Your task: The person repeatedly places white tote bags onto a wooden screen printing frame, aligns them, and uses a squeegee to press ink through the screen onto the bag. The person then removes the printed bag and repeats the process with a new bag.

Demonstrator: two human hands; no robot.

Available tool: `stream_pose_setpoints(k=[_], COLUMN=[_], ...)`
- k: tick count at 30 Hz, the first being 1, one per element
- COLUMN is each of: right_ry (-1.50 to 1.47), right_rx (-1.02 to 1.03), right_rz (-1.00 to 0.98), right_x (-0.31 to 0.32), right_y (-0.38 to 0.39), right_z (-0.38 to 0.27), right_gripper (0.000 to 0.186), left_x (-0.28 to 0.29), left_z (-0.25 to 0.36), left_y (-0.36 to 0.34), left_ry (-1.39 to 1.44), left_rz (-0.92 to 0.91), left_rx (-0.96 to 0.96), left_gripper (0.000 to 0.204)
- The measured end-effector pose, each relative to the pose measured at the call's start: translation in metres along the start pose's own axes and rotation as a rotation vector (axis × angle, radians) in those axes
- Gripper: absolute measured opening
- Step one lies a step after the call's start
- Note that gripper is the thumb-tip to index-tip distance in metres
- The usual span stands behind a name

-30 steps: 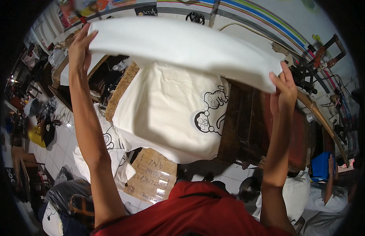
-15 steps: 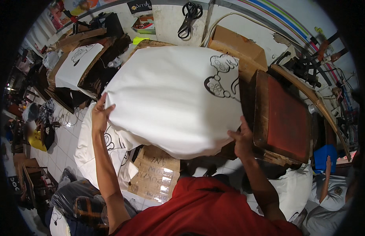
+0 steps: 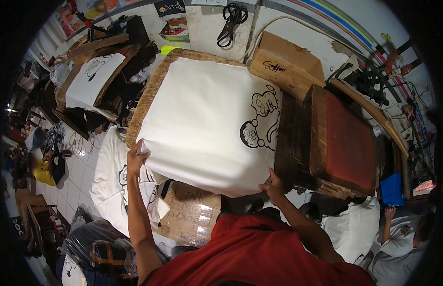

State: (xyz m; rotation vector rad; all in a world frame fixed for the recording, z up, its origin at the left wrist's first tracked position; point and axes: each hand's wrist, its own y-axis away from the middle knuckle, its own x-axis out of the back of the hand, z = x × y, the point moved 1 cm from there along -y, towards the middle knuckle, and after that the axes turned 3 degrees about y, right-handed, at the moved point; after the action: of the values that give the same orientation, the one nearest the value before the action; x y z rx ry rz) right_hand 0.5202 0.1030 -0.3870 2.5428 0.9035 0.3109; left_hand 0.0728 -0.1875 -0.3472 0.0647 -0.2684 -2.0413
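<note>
A white cloth (image 3: 197, 119) with black cartoon line drawings along its right side lies over a worn wooden board (image 3: 157, 78). The board's brown surface shows along the far and left edges. My left hand (image 3: 137, 157) pinches the near left corner of the cloth between thumb and fingers. At the near right corner, my right hand (image 3: 272, 185) grips the edge the same way. Between the two hands the near edge hangs over in soft folds. Most of the board is hidden beneath the cloth.
Right of the board stands a block with a red top (image 3: 350, 143). Behind is an open cardboard box (image 3: 286, 62); scissors (image 3: 231, 26) hang on the wall. Printed white cloth (image 3: 109, 176) hangs at left above a flat carton (image 3: 190, 209). Another person's hand (image 3: 389, 213) is at far right.
Both hands have drawn the cloth toward me and slightly down, the right hand also moving left. The cloth, billowed before, now lies flatter, and the board's far and left edges show.
</note>
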Motion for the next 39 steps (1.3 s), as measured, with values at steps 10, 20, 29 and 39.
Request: stream_pose_setpoints(k=[10, 20, 29, 39], right_ry=[0.075, 0.497, 0.497, 0.338], right_rx=[-0.088, 0.175, 0.001, 0.167], right_rz=[-0.069, -0.004, -0.055, 1.248], right_x=[-0.007, 0.013, 0.120, 0.419], right_y=[0.015, 0.037, 0.098, 0.275], right_z=[0.007, 0.017, 0.071, 0.202], right_gripper=[0.093, 0.076, 0.063, 0.013], left_x=[0.008, -0.213, -0.256, -0.507], left_z=[0.003, -0.023, -0.048, -0.100], left_y=[0.000, 0.061, 0.092, 0.359], left_ry=[-0.385, -1.019, -0.906, -0.413], left_rz=[0.080, -0.055, -0.083, -1.122], left_rx=[-0.130, -0.755, -0.663, -0.492], left_gripper=[0.060, 0.077, 0.066, 0.022])
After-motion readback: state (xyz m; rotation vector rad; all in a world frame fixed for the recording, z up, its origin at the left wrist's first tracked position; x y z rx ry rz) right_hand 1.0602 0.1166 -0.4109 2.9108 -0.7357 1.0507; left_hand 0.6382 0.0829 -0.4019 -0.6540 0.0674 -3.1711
